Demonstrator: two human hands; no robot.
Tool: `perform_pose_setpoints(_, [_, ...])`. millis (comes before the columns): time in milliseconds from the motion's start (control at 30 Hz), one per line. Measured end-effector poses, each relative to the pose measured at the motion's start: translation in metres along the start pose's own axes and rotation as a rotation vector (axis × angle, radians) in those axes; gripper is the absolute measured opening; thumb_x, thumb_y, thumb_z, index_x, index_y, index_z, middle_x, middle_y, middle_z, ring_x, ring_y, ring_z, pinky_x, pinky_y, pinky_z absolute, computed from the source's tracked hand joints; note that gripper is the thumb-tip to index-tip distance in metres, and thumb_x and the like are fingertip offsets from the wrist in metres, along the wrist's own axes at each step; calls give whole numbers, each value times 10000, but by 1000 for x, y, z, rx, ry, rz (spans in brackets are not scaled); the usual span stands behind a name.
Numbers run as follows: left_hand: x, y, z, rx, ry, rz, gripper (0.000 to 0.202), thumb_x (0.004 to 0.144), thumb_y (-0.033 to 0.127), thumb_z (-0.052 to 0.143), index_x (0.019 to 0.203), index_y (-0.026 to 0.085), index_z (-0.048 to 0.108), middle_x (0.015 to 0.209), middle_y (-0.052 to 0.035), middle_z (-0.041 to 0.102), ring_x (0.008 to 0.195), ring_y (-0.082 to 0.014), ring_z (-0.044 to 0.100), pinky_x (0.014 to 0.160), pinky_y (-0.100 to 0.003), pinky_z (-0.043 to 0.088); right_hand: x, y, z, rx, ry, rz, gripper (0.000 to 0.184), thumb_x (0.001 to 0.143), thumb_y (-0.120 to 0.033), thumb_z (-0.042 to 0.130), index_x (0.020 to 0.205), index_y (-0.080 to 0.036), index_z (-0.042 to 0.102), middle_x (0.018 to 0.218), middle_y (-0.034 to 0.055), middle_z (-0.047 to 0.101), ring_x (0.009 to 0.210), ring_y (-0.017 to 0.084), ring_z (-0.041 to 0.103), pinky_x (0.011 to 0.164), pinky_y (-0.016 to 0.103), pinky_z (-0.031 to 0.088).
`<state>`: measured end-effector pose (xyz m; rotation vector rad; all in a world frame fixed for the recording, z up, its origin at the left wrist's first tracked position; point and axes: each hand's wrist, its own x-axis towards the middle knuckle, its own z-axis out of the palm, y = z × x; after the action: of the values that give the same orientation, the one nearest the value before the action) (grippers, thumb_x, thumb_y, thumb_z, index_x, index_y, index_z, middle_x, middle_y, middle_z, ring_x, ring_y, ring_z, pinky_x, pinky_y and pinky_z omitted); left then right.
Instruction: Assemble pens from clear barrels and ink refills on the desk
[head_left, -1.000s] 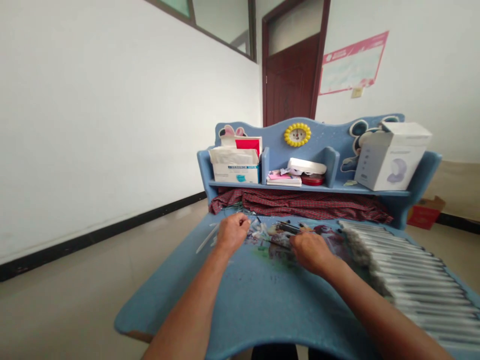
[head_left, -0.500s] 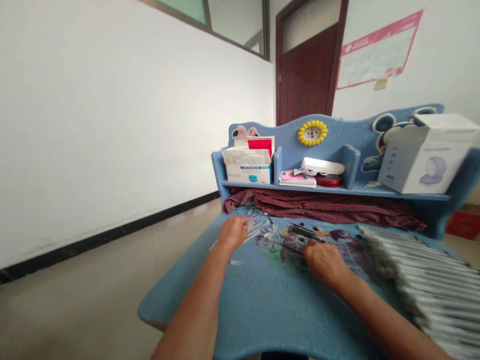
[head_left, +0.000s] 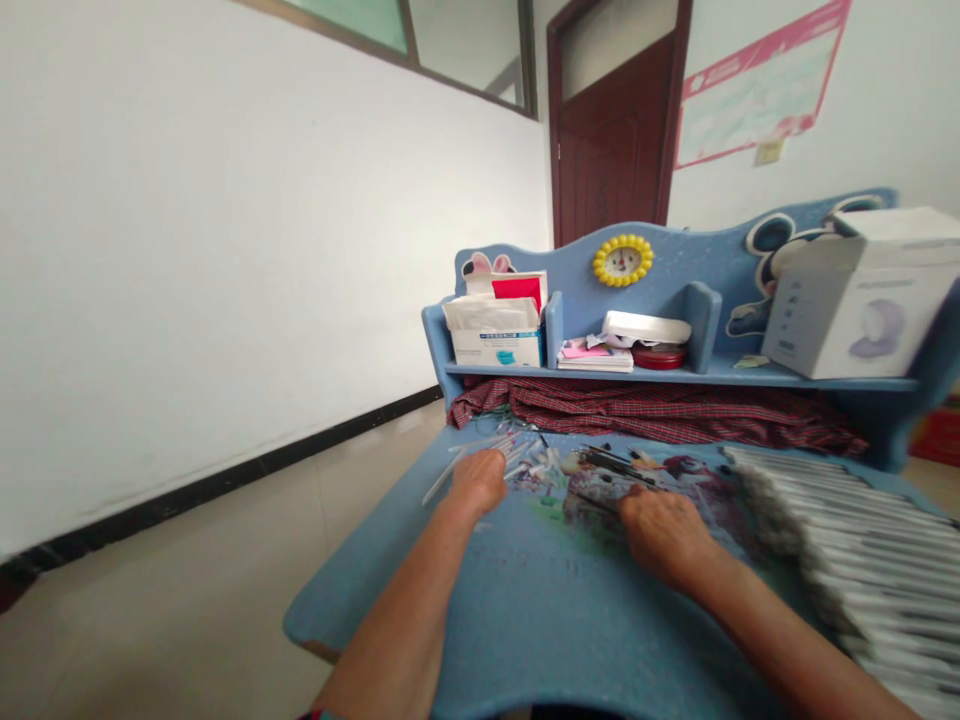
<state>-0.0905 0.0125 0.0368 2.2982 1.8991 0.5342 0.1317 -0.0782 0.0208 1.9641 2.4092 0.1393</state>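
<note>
My left hand (head_left: 477, 481) rests on the blue desk (head_left: 525, 610), its fingers curled over a scatter of thin clear tubes and small white parts (head_left: 517, 455). What sits under those fingers is hidden. My right hand (head_left: 664, 530) lies knuckles up a little to the right, fingers bent onto several dark thin pen-like sticks (head_left: 611, 465) that lie on the desk's cartoon picture. I cannot make out whether it pinches one of them.
A long row of grey-white packed pens (head_left: 862, 550) fills the desk's right side. A red checked cloth (head_left: 652, 415) lies under the shelf, which holds a mask box (head_left: 495, 345), booklets (head_left: 592, 358), a red tin (head_left: 658, 357) and a white carton (head_left: 855, 305). A brown door (head_left: 615, 130) stands behind.
The view has swung left and dipped slightly. My left hand slid a little toward me over the tubes; my right hand stayed on the dark sticks.
</note>
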Motion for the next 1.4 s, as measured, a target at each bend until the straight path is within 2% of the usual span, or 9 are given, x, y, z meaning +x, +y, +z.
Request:
perform_pose_setpoints(133, [2,2,3,-189,24,12,114,597,104,540,501,164,537,583,-49,597,698,-195,580,619,-255,397,-1,5,-5,62,-8,45,278,755,-131,402,889,-125,645,866,171,661,800,265,632,671,323,430])
perform_pose_setpoints(233, [4,6,3,-358,34,-2,84,690,191,500,659,153,568,535,0,544,544,-125,529,503,-207,376,-1,4,-9,188,22,30,244,752,-170,406,793,-147,645,772,127,665,724,225,623,607,277,389])
perform_pose_setpoints(300, [5,8,2,-667,26,-68,112,708,230,506,735,136,560,526,19,516,457,-88,476,428,-180,335,-2,2,-11,329,41,-33,219,732,-171,414,714,-165,632,687,72,648,645,172,594,546,238,342])
perform_pose_setpoints(433, [5,11,-2,-1311,16,-222,163,625,223,619,703,123,516,532,44,473,416,-46,428,372,-144,278,-3,-5,-11,602,25,-145,182,678,-138,425,633,-160,600,571,-1,557,551,102,497,474,197,265])
perform_pose_setpoints(567, [5,12,-1,-1404,23,-261,170,633,179,617,742,129,498,569,37,499,429,-40,453,384,-140,311,-4,-9,-9,722,-20,-158,166,649,-120,426,607,-141,585,525,-24,470,526,84,441,460,184,244])
perform_pose_setpoints(867, [1,23,2,-1450,9,-322,152,691,92,571,820,120,495,573,16,547,415,-49,479,370,-141,335,-2,-9,-7,711,-15,-147,171,652,-121,418,582,-141,573,505,-31,422,513,78,414,465,197,231])
perform_pose_setpoints(1033, [-1,28,5,-1411,34,-359,200,714,82,565,897,110,487,583,5,562,416,-61,500,356,-146,340,0,-8,-6,703,3,-119,167,648,-123,422,591,-141,578,521,-19,465,525,83,437,467,194,240])
perform_pose_setpoints(1200, [1,29,9,-1334,140,-396,368,697,58,584,1028,112,433,628,0,579,401,-79,517,342,-170,356,0,-5,-5,627,81,-61,155,650,-135,439,609,-157,586,558,4,544,538,99,474,486,209,247])
perform_pose_setpoints(1400, [1,29,6,-1405,149,-433,455,704,51,590,1110,87,388,547,15,563,392,-99,525,356,-184,393,-3,-5,-8,570,162,-50,164,696,-157,432,619,-175,576,575,11,582,547,106,503,509,215,254])
